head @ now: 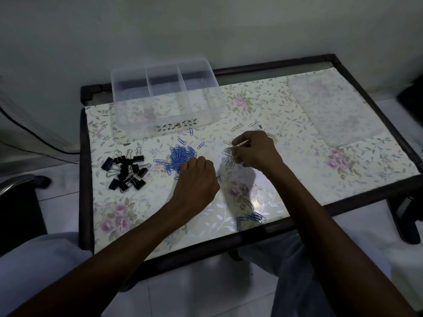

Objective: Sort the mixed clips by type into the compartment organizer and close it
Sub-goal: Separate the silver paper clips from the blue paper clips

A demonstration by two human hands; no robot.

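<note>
A clear compartment organizer (128, 124) stands open at the back left of the table, its sections holding nothing I can see. Black binder clips (125, 171) lie in a heap at the left. A pile of blue paper clips (180, 154) sits mid-table, and my left hand (196, 179) rests at its right edge with fingers curled into the pile. Silver paper clips (229, 152) are scattered to the right. My right hand (254, 149) is among them, pinching a silver clip between its fingertips.
The organizer's clear lid (332, 110) lies flat at the back right. A few blue clips (251, 217) lie near the table's front edge. The floral cloth covers a dark-framed table (84, 179). A chair (13, 186) stands at the left.
</note>
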